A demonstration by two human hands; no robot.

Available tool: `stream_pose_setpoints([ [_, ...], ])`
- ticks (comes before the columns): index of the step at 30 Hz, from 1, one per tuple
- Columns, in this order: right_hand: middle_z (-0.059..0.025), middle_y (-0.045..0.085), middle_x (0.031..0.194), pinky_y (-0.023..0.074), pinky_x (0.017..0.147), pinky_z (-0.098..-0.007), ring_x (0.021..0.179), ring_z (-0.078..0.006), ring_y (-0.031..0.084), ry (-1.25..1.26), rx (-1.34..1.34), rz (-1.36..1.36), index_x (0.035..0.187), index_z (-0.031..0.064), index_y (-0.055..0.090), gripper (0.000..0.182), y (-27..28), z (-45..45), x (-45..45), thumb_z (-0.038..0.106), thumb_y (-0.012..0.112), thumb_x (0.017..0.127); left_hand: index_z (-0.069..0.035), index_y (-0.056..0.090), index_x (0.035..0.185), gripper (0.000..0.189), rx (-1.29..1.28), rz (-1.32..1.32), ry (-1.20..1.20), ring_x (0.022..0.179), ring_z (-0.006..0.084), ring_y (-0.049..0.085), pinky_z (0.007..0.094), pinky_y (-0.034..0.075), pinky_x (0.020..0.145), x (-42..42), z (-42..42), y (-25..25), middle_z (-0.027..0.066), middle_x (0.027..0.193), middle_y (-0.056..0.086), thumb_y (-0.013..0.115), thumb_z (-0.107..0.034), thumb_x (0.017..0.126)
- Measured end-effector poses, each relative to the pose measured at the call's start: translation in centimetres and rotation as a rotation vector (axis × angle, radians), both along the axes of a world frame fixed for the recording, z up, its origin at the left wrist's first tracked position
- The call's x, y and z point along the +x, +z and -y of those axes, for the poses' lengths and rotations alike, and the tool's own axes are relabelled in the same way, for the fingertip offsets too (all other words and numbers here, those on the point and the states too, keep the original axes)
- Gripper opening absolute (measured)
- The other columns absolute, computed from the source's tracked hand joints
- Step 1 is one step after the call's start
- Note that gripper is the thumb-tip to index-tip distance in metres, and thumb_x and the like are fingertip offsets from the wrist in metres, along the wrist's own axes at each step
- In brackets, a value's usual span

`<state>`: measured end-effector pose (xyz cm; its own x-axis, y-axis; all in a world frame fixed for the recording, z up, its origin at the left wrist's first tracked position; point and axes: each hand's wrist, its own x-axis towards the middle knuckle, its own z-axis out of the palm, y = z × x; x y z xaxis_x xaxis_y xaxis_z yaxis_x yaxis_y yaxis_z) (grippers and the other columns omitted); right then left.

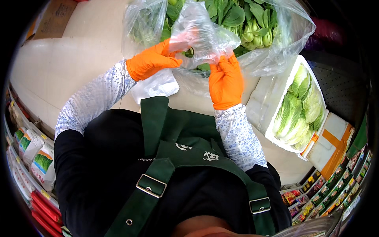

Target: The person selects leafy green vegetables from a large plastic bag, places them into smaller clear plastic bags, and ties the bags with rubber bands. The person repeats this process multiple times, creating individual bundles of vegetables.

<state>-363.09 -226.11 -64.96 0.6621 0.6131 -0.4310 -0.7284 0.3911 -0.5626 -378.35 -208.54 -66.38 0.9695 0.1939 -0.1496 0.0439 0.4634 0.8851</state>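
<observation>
A small clear plastic bag (198, 32) is spread between my two orange-gloved hands. My left hand (155, 59) reaches into or behind the film, its fingers partly seen through it and its thumb outside. My right hand (225, 80) pinches the bag's lower right edge between thumb and fingers. Beyond and beneath them, green bok choy (256, 32) lies in a large open clear plastic liner (272, 59). Below my left hand, a white plastic bag or stack of thin bags (160, 86) rests on the floor, near my apron.
To the right, a white foam box (269, 130) holds napa cabbages (299, 109), with a taped foam box (331, 139) beside it. Shelves of packaged goods (328, 189) stand lower right. Bagged goods (38, 160) line the left. A cardboard box (56, 19) sits upper left.
</observation>
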Motion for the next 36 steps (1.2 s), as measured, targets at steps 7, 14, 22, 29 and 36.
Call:
stream_pose_setpoints([
  [7,-0.0083,0.06,0.128,0.0499,0.104,-0.0365,0.116,-0.0205,0.06,0.138,-0.454,0.221,0.138,-0.0016,0.053,0.041,-3.4,2.7,-2.1,0.006,0.063,0.099,0.002,0.072,0.117,0.036,0.03,-0.162,0.096,0.099,0.0131,0.069,0.0266,0.052,0.09,1.2,-1.0,1.5,0.0061,0.109,0.076,0.079,-0.021,0.091],
  [14,-0.003,0.064,0.086,0.0447,0.072,-0.0285,0.077,-0.0118,0.054,0.572,-0.509,0.736,0.084,0.004,0.067,0.024,-0.3,0.3,-1.2,0.024,0.081,0.088,0.002,0.069,0.088,0.036,0.668,-0.516,-0.08,0.087,0.0188,0.069,0.0311,0.055,0.075,1.9,1.5,1.3,0.0103,0.089,0.072,0.085,-0.03,0.084],
  [22,-0.0083,0.065,0.094,0.0468,0.076,-0.0348,0.085,-0.0209,0.058,0.894,-1.045,0.743,0.086,0.003,0.065,0.045,-10.1,9.3,5.6,0.043,0.085,0.081,-0.01,0.059,0.093,0.024,-0.032,-0.17,0.261,0.078,0.0142,0.065,0.0298,0.052,0.071,0.3,-3.8,-1.3,0.0016,0.092,0.069,0.076,-0.026,0.092],
  [29,-0.018,0.056,0.135,0.0454,0.107,-0.0417,0.127,-0.0308,0.054,0.525,-0.739,1.624,0.142,0.0048,0.054,0.073,-0.4,2.5,0.9,0.037,0.084,0.083,-0.009,0.066,0.115,0.026,0.597,-0.066,0.199,0.086,0.0159,0.057,0.0297,0.048,0.078,3.8,1.7,0.8,0.0,0.093,0.058,0.073,-0.019,0.092],
  [36,-0.0126,0.068,0.127,0.0491,0.103,-0.0394,0.12,-0.0279,0.063,1.513,-1.17,1.426,0.13,0.0061,0.067,0.043,-2.7,7.1,10.8,0.03,0.073,0.095,-0.015,0.061,0.135,0.045,1.579,-0.263,-0.517,0.106,0.0332,0.063,0.0411,0.056,0.083,1.5,0.5,-3.7,0.0186,0.121,0.058,0.061,-0.004,0.091],
])
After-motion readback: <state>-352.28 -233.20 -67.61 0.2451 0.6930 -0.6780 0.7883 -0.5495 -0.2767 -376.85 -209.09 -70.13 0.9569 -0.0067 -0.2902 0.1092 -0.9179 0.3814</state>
